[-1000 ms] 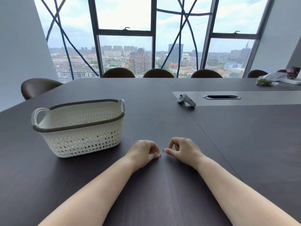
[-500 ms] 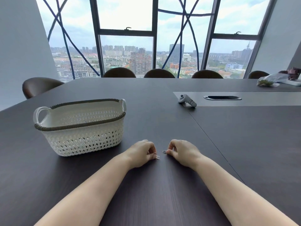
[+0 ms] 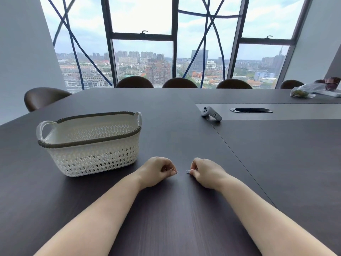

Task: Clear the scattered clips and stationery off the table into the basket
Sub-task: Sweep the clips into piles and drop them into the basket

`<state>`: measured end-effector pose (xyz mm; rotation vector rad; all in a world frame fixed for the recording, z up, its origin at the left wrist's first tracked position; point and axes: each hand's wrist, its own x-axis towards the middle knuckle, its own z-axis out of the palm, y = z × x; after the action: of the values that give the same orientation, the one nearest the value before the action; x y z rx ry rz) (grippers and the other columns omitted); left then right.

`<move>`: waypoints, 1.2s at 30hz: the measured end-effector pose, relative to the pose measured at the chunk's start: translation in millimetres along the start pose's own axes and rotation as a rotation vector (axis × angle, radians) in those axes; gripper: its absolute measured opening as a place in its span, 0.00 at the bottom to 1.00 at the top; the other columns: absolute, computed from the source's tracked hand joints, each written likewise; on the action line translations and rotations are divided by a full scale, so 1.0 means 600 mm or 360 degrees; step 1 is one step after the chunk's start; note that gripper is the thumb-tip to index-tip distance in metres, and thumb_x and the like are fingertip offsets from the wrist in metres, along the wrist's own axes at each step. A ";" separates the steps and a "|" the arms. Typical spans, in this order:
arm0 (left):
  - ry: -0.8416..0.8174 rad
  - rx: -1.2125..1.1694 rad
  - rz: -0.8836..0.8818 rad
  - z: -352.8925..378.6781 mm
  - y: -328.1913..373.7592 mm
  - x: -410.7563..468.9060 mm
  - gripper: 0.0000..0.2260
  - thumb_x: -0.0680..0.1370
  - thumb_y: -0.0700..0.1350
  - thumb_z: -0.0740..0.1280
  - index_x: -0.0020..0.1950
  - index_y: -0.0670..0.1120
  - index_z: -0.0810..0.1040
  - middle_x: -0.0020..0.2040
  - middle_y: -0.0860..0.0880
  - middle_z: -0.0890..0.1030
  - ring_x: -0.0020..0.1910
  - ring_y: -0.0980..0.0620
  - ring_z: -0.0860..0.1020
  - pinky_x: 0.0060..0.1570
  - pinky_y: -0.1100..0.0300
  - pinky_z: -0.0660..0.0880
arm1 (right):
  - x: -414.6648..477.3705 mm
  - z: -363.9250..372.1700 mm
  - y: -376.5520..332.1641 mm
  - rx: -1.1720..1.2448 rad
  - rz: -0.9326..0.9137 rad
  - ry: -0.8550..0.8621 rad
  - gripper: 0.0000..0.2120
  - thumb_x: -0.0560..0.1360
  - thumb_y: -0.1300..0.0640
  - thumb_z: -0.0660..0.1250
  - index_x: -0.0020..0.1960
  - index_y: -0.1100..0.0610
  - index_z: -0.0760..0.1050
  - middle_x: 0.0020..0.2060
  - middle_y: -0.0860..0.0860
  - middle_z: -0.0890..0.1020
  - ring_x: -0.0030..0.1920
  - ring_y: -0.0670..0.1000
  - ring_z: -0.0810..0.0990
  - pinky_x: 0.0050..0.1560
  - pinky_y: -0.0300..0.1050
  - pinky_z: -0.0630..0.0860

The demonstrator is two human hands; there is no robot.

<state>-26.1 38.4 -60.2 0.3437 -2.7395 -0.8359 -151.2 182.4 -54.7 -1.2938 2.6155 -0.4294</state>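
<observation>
A white woven plastic basket (image 3: 92,159) with a grey rim stands on the dark table (image 3: 276,163), to the left of my hands. My left hand (image 3: 156,170) rests on the table with curled fingers and pinches small silver paper clips (image 3: 174,170) at its fingertips. A short gap to the right, my right hand (image 3: 204,170) pinches another silver paper clip (image 3: 188,171) between thumb and forefinger. The inside of the basket is mostly hidden by its near wall.
A grey handheld controller (image 3: 212,114) lies further back beside a cable slot (image 3: 251,110) in the table. A clear plastic bag (image 3: 304,92) sits at the far right edge. Brown chairs (image 3: 180,83) line the far side below the windows.
The two hands have drawn slightly apart, each keeping its clip. The gap between the clips has widened.
</observation>
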 end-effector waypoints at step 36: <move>0.0702 0.0587 -0.0301 -0.341 -0.098 -0.138 0.12 0.74 0.51 0.68 0.50 0.45 0.83 0.48 0.48 0.85 0.47 0.50 0.82 0.53 0.55 0.76 | 0.129 -0.044 -0.368 0.0646 -0.0746 0.0669 0.14 0.77 0.61 0.60 0.57 0.51 0.78 0.53 0.47 0.84 0.56 0.48 0.80 0.62 0.53 0.73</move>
<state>124.0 -89.0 56.2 0.7675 -2.4477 -0.2404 -41.7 -2.3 41.6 -1.8023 2.2952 -1.3573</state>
